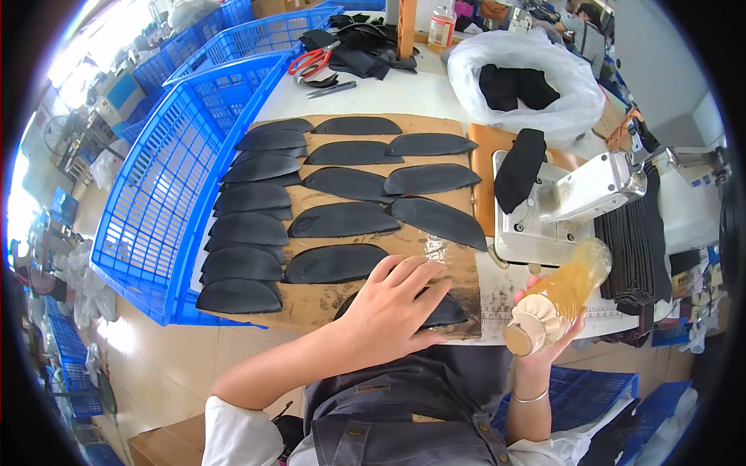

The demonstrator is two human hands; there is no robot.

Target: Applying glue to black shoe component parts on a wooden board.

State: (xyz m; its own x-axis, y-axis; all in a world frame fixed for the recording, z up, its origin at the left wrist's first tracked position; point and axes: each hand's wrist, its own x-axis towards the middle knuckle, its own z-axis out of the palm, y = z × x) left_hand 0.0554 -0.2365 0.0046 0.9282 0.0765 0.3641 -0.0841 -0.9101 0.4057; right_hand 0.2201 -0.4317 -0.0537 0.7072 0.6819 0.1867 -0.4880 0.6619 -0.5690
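1. The left hand (392,303) lies flat, fingers spread and uncurled, pressing on a black crescent-shaped piece (447,312) at the near right corner of the brown board (326,299). It grips nothing; the palm and fingers cover most of the piece, and only its right tip shows beyond the fingertips.
2. The right hand (548,330) is closed around a plastic bottle of amber liquid (563,291), held just off the near right edge of the board. The fingers wrap the lower half of the bottle, whose cloth-wrapped applicator end (528,330) points near and left while its base tilts away to the far right.
3. The applicator end sits just to the right of the pressed piece, near it but apart, with the board's edge between them.
4. Many more black crescent pieces (342,221) lie in rows across the board, overlapping along its left side.
5. A blue plastic crate (167,194) stands to the left of the board, touching its edge.
6. A metal machine (579,194) stands right of the board, beyond the bottle, with a black piece draped over it.
7. Farther off are a white bag (521,58) holding black pieces and red-handled scissors (311,58) at the far left.
8. A stack of dark sheets (637,248) lies at the right of the machine.
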